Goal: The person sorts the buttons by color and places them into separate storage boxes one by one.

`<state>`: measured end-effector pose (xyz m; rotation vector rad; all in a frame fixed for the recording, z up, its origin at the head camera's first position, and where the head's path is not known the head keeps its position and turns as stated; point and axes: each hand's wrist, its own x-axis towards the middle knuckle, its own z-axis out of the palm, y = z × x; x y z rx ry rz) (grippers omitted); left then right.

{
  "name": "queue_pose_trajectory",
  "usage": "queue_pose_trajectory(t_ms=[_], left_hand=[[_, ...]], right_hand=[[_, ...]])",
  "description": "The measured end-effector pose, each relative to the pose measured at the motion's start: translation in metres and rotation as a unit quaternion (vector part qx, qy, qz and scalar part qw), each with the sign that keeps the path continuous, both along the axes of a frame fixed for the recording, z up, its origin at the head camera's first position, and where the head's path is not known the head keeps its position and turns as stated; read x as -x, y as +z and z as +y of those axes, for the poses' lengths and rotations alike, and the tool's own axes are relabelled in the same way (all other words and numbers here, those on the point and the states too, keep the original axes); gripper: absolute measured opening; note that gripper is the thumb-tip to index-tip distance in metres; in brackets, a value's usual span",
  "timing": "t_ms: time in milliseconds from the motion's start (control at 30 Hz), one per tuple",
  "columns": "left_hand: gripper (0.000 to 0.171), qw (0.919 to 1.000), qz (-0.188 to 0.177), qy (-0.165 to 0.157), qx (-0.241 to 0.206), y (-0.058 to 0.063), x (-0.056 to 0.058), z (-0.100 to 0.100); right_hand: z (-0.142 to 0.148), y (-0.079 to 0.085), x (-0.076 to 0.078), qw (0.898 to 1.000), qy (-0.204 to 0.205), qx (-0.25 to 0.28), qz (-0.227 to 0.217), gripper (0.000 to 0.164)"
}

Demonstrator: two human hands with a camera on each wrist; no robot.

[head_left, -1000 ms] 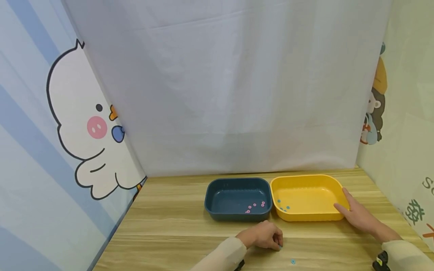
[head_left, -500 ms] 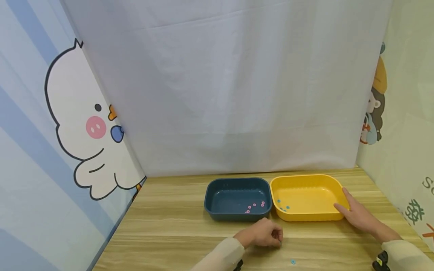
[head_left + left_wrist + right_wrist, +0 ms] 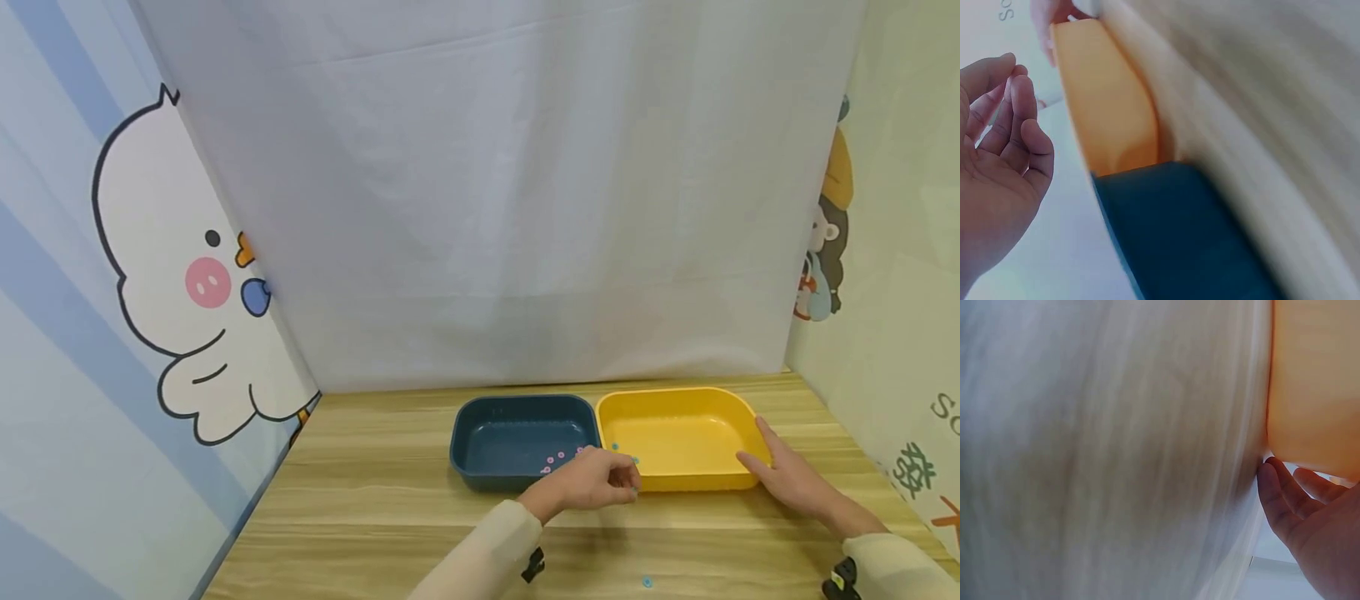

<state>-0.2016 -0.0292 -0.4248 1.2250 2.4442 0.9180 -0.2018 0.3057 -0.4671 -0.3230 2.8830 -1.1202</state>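
Observation:
My left hand is raised in front of the seam between the two trays, thumb and index finger pinching a small blue ring, mostly covered by the fingertips. At the right end of the yellow tray, my right hand holds the corner, thumb over the rim and fingers along the outer wall. The dark blue tray contains several small pink rings. Small blue rings lie at the left end of the yellow tray, partly behind my left hand. Another loose blue ring lies on the table near the front.
Both trays stand side by side, touching, on the wood-grain table. A pale cloth hangs behind the table. Printed panels flank it, with a cartoon bird on the left one.
My left hand has lifted off the table with the pinched blue ring and moved forward and slightly right, toward the yellow tray. My right hand stays at that tray's corner.

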Motion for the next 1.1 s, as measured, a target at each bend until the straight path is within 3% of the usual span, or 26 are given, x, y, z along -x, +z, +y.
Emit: queue_pose_trajectory(t_ms=[333, 533, 833, 1100], left_hand=[[0.011, 0.9986, 0.018, 0.038, 0.031, 0.018, 0.014, 0.007], [0.011, 0.9957, -0.033, 0.087, 0.001, 0.022, 0.026, 0.013], [0.014, 0.9803, -0.088, 0.167, -0.058, 0.012, 0.046, 0.027], [0.017, 0.9656, -0.095, 0.229, -0.079, -0.005, 0.057, 0.035]], right_hand=[[0.0, -0.003, -0.001, 1.0, 0.0, 0.006, 0.005, 0.08], [-0.001, -0.003, -0.002, 1.0, 0.001, 0.007, 0.008, 0.08], [0.0, -0.006, -0.001, 1.0, 0.002, 0.014, 0.018, 0.08], [0.002, -0.004, -0.001, 1.0, -0.003, 0.005, 0.015, 0.081]])
